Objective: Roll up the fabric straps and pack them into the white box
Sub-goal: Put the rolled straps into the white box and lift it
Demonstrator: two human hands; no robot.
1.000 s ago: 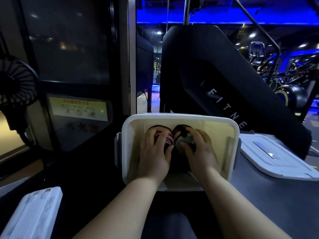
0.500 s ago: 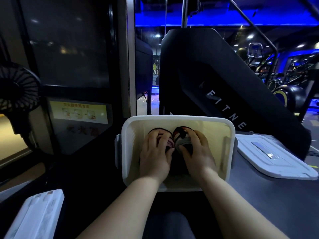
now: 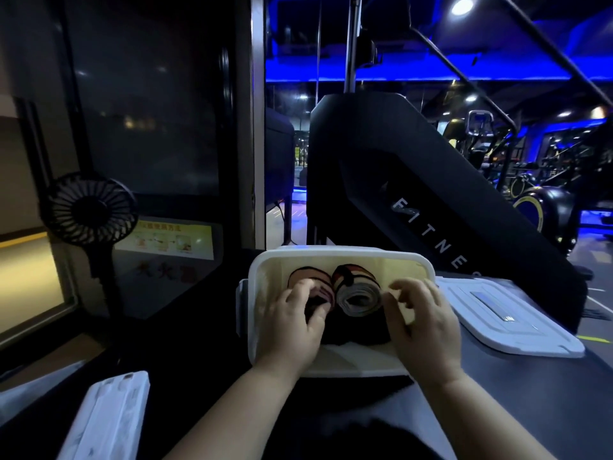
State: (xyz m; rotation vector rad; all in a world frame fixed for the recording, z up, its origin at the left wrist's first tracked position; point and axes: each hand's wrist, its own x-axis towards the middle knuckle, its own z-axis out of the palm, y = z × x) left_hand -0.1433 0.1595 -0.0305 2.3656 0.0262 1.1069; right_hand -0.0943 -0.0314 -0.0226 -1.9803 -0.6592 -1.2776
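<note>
The white box [image 3: 345, 254] stands on the dark table right in front of me. Two rolled fabric straps stand side by side inside it: a left roll [image 3: 306, 279] with pink and dark bands and a right roll [image 3: 356, 293] with a grey and red coil. My left hand [image 3: 293, 323] is inside the box, its fingertips resting on the left roll. Just to the right of the right roll, my right hand [image 3: 424, 322] hovers clear of it with fingers loosely spread.
The box's white lid [image 3: 507, 318] lies flat on the table to the right. Another white lid or tray [image 3: 106, 416] lies at the lower left. A black fan [image 3: 89, 209] stands at the left. A large black fitness machine [image 3: 431, 200] rises behind the box.
My right hand has let go of the right roll and drawn back to the right, so the coil now shows. The left hand has stayed on the left roll. The camera has tilted up.
</note>
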